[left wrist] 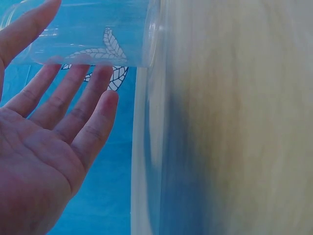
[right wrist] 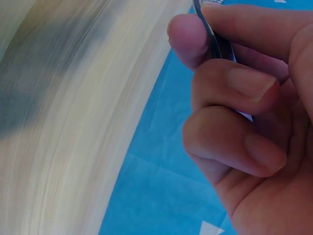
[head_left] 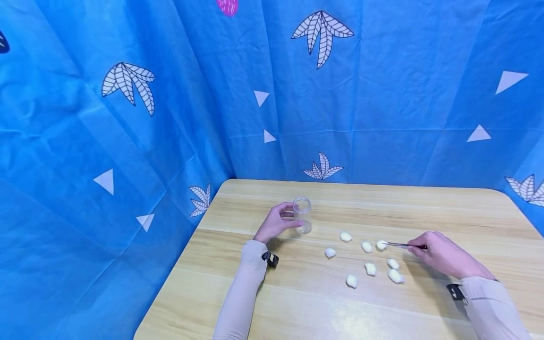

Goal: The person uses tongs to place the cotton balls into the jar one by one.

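My left hand (head_left: 278,223) holds an upright clear plastic cup (head_left: 302,215) on the table. In the left wrist view the fingertips (left wrist: 101,73) touch one side of the cup (left wrist: 93,34), with the thumb on the other side. My right hand (head_left: 442,255) pinches metal tweezers (head_left: 399,244) between thumb and fingers, the other fingers curled into the palm. The tweezers' tips are right at a white cotton ball (head_left: 381,245). Only part of the tweezers (right wrist: 210,32) shows in the right wrist view; their tips are out of frame there.
Several more cotton balls lie scattered on the wooden table (head_left: 306,302), among them one near the cup (head_left: 330,253) and one toward the front (head_left: 352,281). Blue patterned cloth (head_left: 399,94) hangs behind the table and on its left.
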The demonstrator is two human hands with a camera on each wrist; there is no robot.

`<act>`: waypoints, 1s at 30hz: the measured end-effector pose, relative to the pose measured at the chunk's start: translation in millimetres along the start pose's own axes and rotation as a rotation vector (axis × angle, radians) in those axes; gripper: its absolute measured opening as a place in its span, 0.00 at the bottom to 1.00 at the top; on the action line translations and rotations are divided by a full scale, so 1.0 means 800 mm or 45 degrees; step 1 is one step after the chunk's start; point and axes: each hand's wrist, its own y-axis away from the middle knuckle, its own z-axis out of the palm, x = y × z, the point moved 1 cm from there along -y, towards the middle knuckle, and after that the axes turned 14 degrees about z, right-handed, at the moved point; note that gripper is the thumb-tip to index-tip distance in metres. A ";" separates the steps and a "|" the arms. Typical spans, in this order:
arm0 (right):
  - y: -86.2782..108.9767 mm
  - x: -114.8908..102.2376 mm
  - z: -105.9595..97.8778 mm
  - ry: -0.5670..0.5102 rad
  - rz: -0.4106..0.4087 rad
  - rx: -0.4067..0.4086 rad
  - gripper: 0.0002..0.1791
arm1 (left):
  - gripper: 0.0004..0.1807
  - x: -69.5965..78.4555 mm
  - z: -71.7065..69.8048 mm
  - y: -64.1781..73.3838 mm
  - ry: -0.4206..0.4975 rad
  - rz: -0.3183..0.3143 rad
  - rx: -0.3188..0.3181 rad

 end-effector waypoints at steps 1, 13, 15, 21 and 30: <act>0.000 0.000 0.000 0.002 0.001 0.001 0.08 | 0.33 0.000 0.000 0.000 0.002 0.001 0.001; 0.001 -0.005 -0.005 -0.042 0.003 -0.009 0.09 | 0.33 0.006 0.002 0.002 -0.001 0.013 0.007; 0.000 -0.007 -0.006 -0.048 0.001 -0.017 0.09 | 0.33 0.006 0.002 0.002 -0.002 0.016 0.006; -0.001 -0.011 -0.014 -0.057 -0.027 -0.002 0.10 | 0.32 0.002 0.002 0.000 0.011 0.010 0.011; -0.009 -0.025 -0.026 -0.060 -0.084 0.018 0.09 | 0.30 0.002 0.001 0.001 0.015 0.018 0.015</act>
